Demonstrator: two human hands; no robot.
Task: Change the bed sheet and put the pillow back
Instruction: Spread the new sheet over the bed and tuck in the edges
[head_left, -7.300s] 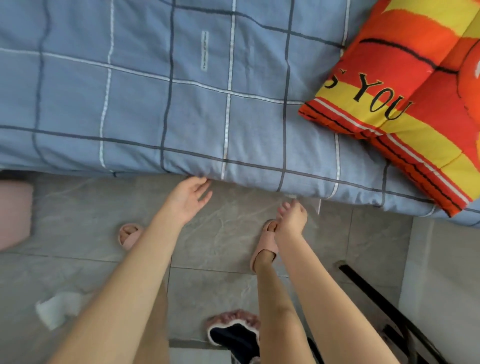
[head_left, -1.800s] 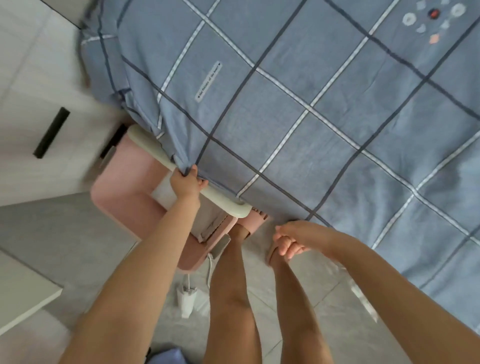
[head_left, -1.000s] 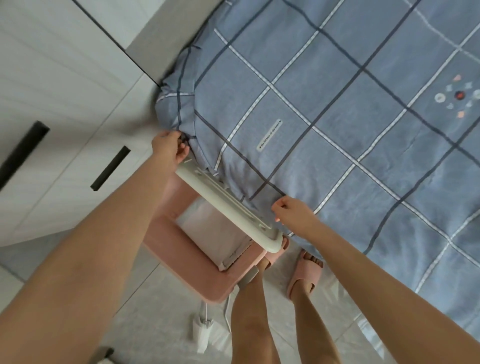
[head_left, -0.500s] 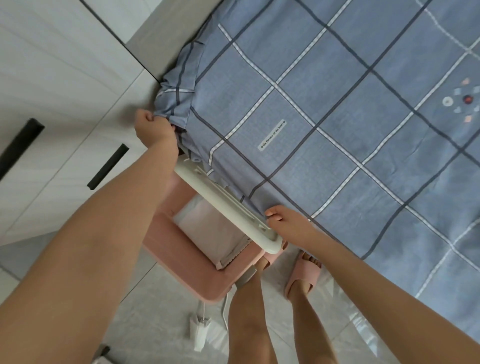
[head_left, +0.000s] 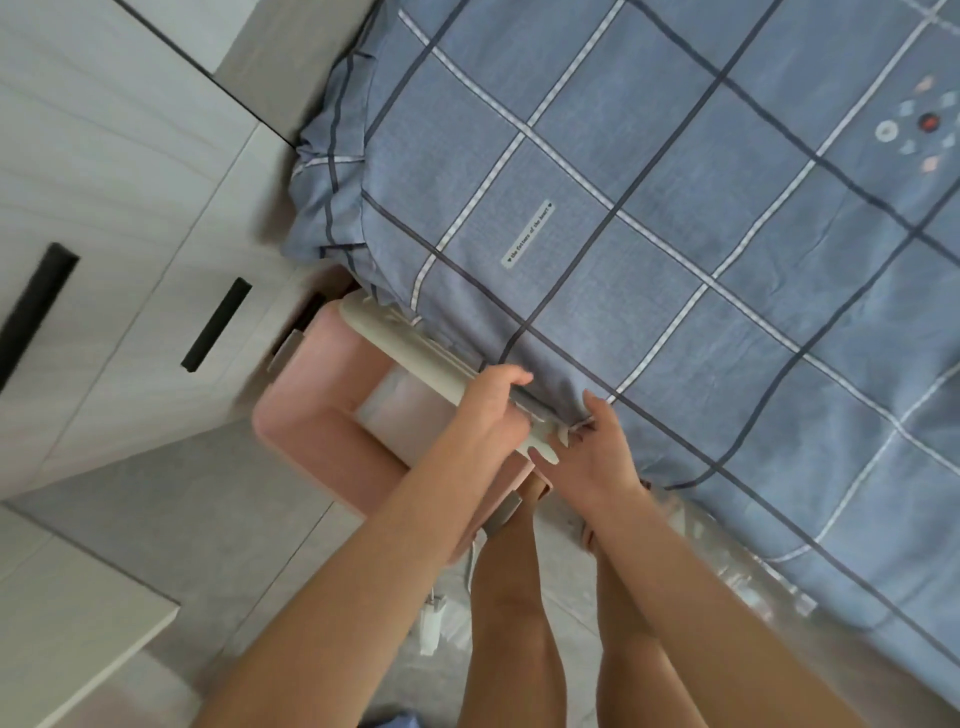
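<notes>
At the bed's near edge | my left hand (head_left: 485, 410) curls over the hem of the bed sheet (head_left: 649, 270) — right hand (head_left: 592, 457) spread, fingertips on it | sheet draped across mattress, corner bunched | soft, light — I judge gripping the hem best

Pink bin (head_left: 311, 441) with cream lid (head_left: 400, 348), white cabinet (head_left: 104, 208) with black handles (head_left: 215, 325) left of bin, grey tiled floor (head_left: 208, 499) beneath, white plug (head_left: 434, 618) below bin.
</notes>
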